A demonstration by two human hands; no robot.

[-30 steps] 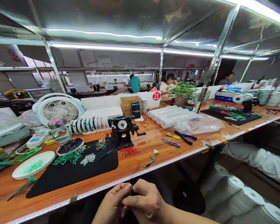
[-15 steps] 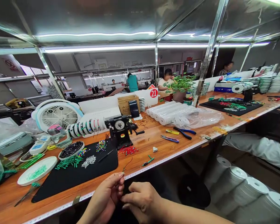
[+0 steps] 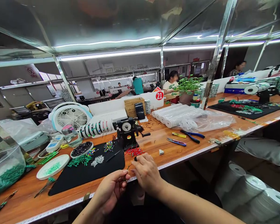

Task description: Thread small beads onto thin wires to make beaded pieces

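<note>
In the head view my left hand (image 3: 110, 188) is pinched at the bench's front edge on a thin dark cord (image 3: 128, 167), its other fingers loosely curled. Just to its right, my right hand (image 3: 148, 172) is closed, with a small black piece (image 3: 135, 158) showing at its fingertips; the rest of that piece is hidden. The two hands are close together near the cord. Behind them lie red pieces with green tips (image 3: 134, 151) and a black mat (image 3: 88, 171) bearing silvery bits (image 3: 97, 161).
A black hand-cranked counter machine (image 3: 128, 130) stands behind the hands, beside a row of wound spools (image 3: 96, 128). Cutters (image 3: 176, 142), blue-handled pliers (image 3: 193, 136) and a white lump (image 3: 161, 152) lie rightward. A white plate (image 3: 40, 174) sits left. A co-worker (image 3: 171, 82) sits beyond a plant.
My right hand has moved up and forward over the bench, where a small black-and-green piece lay; that piece no longer shows there. The camera view has swung left.
</note>
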